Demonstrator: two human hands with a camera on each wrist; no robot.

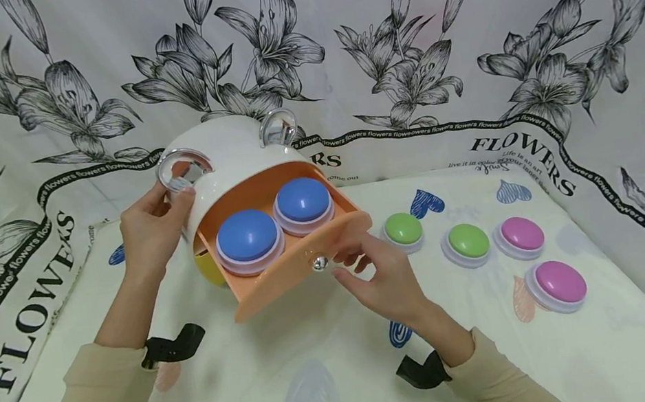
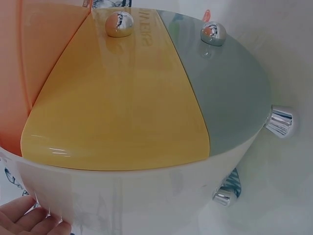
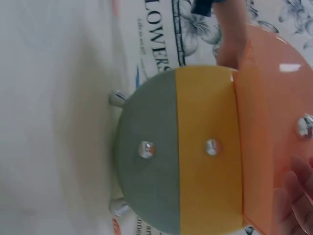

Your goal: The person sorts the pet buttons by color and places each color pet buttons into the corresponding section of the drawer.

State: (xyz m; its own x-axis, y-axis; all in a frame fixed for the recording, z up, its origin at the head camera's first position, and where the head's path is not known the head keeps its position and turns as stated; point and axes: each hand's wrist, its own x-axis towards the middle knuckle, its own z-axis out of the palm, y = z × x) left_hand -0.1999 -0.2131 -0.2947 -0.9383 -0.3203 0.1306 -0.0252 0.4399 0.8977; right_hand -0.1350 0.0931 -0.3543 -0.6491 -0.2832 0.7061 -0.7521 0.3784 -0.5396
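Note:
A white, rounded little cabinet (image 1: 221,150) stands at the back of the table, two chrome rings on top. Its orange drawer (image 1: 290,279) is pulled out, holding two domed buttons, blue on white bases: a nearer blue button (image 1: 248,236) and a farther blue button (image 1: 302,200). My left hand (image 1: 152,230) grips the cabinet's side at the left ring, thumb in front. At the drawer's front my right hand (image 1: 384,275) has its fingertips against the panel, just right of the chrome knob (image 1: 320,263), thumb apart below. A yellow drawer (image 2: 117,98) and a grey-green drawer (image 2: 225,93) are closed.
Right of the cabinet lie two green buttons, one left (image 1: 404,228) and one right (image 1: 469,241). Beyond them are two pink buttons, one farther (image 1: 522,234) and one nearer (image 1: 560,282). A flower-printed cloth (image 1: 395,100) hangs behind the table.

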